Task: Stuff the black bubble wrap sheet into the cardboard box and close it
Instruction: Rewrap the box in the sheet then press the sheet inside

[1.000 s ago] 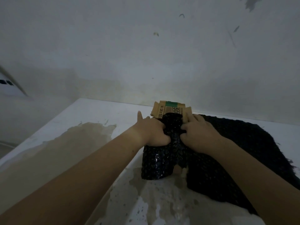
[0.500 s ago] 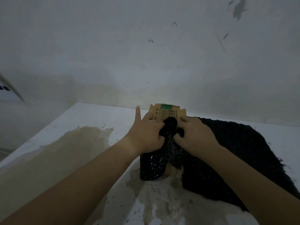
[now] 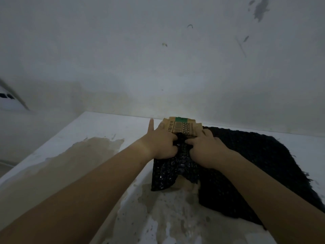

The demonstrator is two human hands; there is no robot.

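On a stained white table point(image 3: 98, 125), left hand point(image 3: 161, 144) and right hand point(image 3: 207, 150) each clutch the bunched black bubble wrap sheet point(image 3: 167, 173); cardboard box point(image 3: 182, 128) just beyond their fingertips

Both bare arms reach forward, and the two hands meet close together with their backs up. The left hand point(image 3: 161, 143) curls its fingers into the black bubble wrap sheet point(image 3: 167, 175), with one finger sticking straight out. The right hand point(image 3: 207, 149) digs its curled fingers into the sheet just beside it.

Dim scuffed white wall point(image 3: 158, 59) behind stained table point(image 3: 70, 164).
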